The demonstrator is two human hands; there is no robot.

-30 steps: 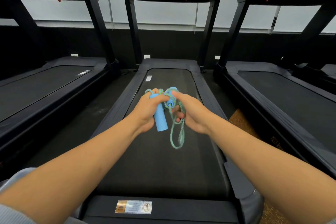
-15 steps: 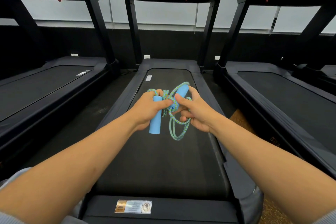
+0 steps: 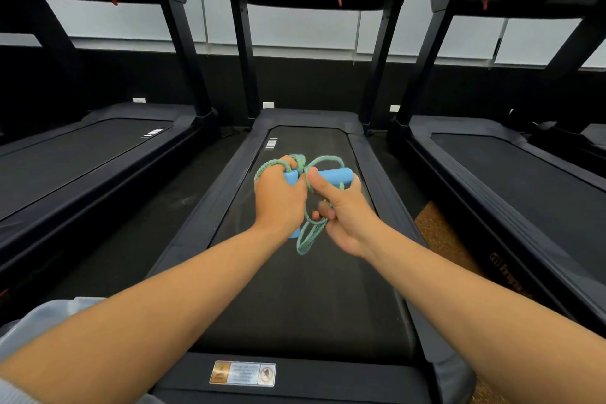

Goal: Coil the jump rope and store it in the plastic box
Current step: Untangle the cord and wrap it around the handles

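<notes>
Your left hand (image 3: 278, 197) is clamped around one blue handle (image 3: 291, 178), which stands roughly upright with its lower end poking out below your palm at 6 o'clock. Cord (image 3: 308, 236) wraps over your left fingers at 12 o'clock. Your right hand (image 3: 344, 207) is closed on the second handle (image 3: 337, 175), which lies nearly level, pointing to 3 o'clock, thumb pressed near its inner end. Both hands sit just beside each other above the belt of the middle treadmill (image 3: 295, 305).

The rope is bundled between your hands: a small loop stands up at 12 o'clock and a longer set of loops hangs down at 6 o'clock, free in the air. No box shows anywhere in view.

Here is what I think can trip you up. The hanging loops are held only where they pass between your fingers, so easing either grip would likely let them slide out and undo the coil. The cord crosses itself between the handles; pulling the right handle away to 3 o'clock could cinch that crossing into a knot. And since you must look for the box, turning away with the bundle loose risks the loops snagging on a treadmill upright.
</notes>
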